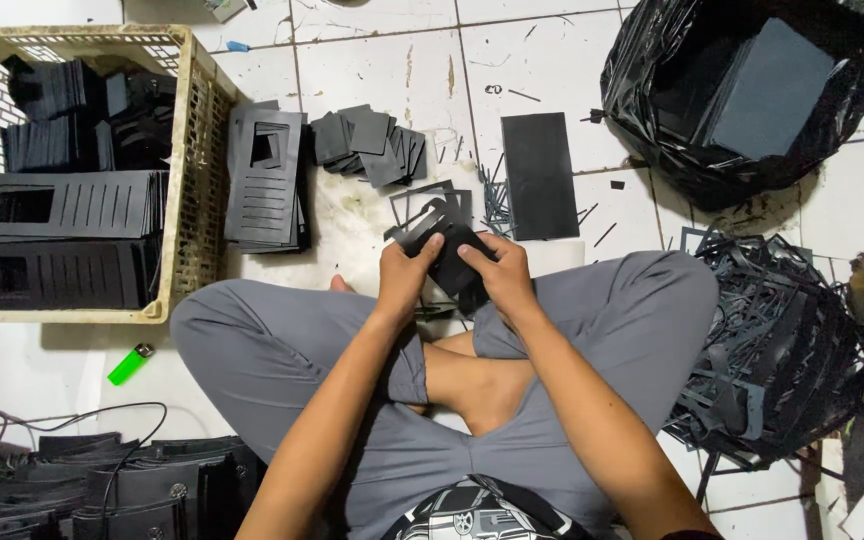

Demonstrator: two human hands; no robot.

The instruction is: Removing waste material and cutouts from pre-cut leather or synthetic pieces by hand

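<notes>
I sit cross-legged on a white tiled floor in grey trousers. Both hands grip one black die-cut sheet (450,252) above my knees. My left hand (407,272) pinches its left side, thumb on top. On the right side my right hand (497,275) presses with its fingers. A thin black frame piece sticks out above the hands. Just beyond lie a flat black rectangle (539,175) and a loose heap of small black squares (370,145).
A beige plastic crate (190,150) at left holds stacked black slotted sheets; another stack (266,180) leans beside it. A black bag (742,90) with dark sheets sits top right. Black offcuts (782,350) pile at right. A green lighter (129,364) lies near my left knee.
</notes>
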